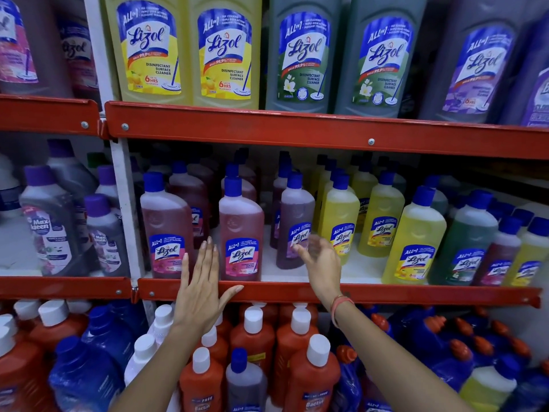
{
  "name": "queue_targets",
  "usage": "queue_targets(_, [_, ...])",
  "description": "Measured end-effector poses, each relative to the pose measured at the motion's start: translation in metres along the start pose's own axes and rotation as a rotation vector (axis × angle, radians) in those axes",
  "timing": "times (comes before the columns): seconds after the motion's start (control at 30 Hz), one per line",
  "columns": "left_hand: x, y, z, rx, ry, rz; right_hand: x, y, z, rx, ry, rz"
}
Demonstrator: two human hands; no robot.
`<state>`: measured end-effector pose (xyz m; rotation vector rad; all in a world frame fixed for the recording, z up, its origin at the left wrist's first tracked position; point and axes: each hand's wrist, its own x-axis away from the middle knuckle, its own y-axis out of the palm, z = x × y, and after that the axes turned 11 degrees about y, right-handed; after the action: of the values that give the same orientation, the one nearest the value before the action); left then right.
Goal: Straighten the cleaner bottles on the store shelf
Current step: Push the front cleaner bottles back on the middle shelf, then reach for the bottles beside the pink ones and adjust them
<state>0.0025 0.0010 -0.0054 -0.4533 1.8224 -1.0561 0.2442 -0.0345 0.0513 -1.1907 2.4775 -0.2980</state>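
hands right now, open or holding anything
Left hand: open, flat, holding nothing.
Right hand: open, blurred, by the purple bottle, holding nothing.

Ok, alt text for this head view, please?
Two open hands, left and right, reach toward pink cleaner bottles on the middle red shelf, holding nothing. Yellow bottles stand to the right; more bottles fill the shelves above and below.

Middle shelf [297, 276], white board behind a red front rail [386, 295], carrying upright Lizol cleaner bottles: two pink bottles [241, 233] at the front edge on the left, a purple bottle [294, 224] set further back, yellow bottles [413, 239] to the right, then a green bottle [463, 245] beside them.
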Motion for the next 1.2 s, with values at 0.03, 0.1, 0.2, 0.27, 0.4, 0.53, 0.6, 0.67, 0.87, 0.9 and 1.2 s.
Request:
queue_targets(0.03, [0.000, 0.000, 0.000, 0.000, 0.003, 0.004, -0.004, -0.003, -0.002, 0.017, 0.011, 0.004])
queue_targets(0.1, [0.000, 0.000, -0.001, 0.000, 0.014, 0.010, -0.013, -0.006, -0.007, 0.040, 0.031, -0.018])
queue_targets(0.2, [0.004, 0.002, -0.003, 0.015, 0.041, 0.027, -0.023, -0.003, -0.008, 0.024, 0.031, -0.105])
queue_targets(0.27, [0.012, 0.005, -0.001, 0.038, 0.042, 0.058, -0.029, 0.002, -0.006, 0.002, 0.034, -0.152])
queue_targets(0.4, [0.027, 0.012, 0.000, 0.081, 0.037, 0.135, -0.038, 0.009, -0.004, -0.039, 0.066, -0.216])
queue_targets(0.53, [0.032, 0.014, -0.002, 0.107, 0.037, 0.119, -0.041, 0.010, -0.001, -0.064, 0.052, -0.266])
queue_targets(0.6, [0.033, 0.013, -0.002, 0.105, 0.038, 0.101, -0.042, 0.010, 0.000, -0.078, 0.059, -0.275])
queue_targets(0.67, [0.033, 0.012, -0.002, 0.097, 0.041, 0.090, -0.043, 0.010, 0.002, -0.079, 0.061, -0.274])
queue_targets(0.87, [0.035, 0.009, 0.000, 0.100, 0.026, 0.053, -0.044, 0.012, 0.002, -0.069, 0.082, -0.285])
queue_targets(0.9, [0.035, 0.009, 0.000, 0.103, 0.024, 0.049, -0.044, 0.013, 0.002, -0.073, 0.087, -0.282])
queue_targets(1.2, [0.036, 0.004, 0.002, 0.110, 0.006, -0.006, -0.038, -0.003, -0.004, -0.038, 0.100, -0.351])
